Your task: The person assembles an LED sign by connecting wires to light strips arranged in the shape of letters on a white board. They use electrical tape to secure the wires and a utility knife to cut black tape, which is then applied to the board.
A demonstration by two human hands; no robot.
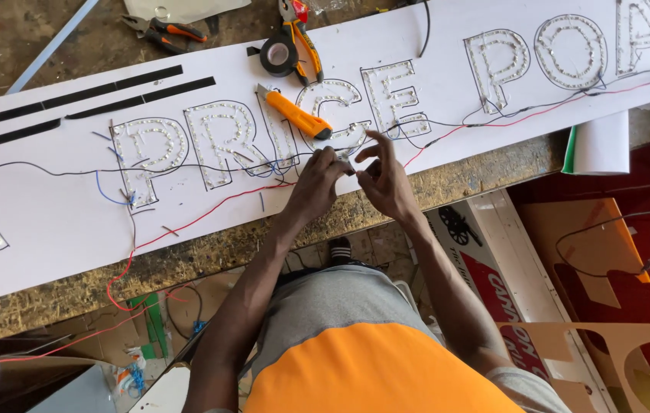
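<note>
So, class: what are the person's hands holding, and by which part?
Both hands, left hand and right hand, pinch thin wire ends between their fingertips above the white sign board; exactly which wire cannot be told.

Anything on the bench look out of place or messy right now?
Nothing damaged. Loose wire offcuts lie scattered on the white sign board, and the red wire trails off the bench edge toward the floor. The orange knife lies across a studded letter. Both hands meet at the board's near edge.

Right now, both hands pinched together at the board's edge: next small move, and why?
Probably finish joining the wire ends: left hand and right hand meet fingertip to fingertip over the black wire by the sign board. The black tape roll lies close.
</note>
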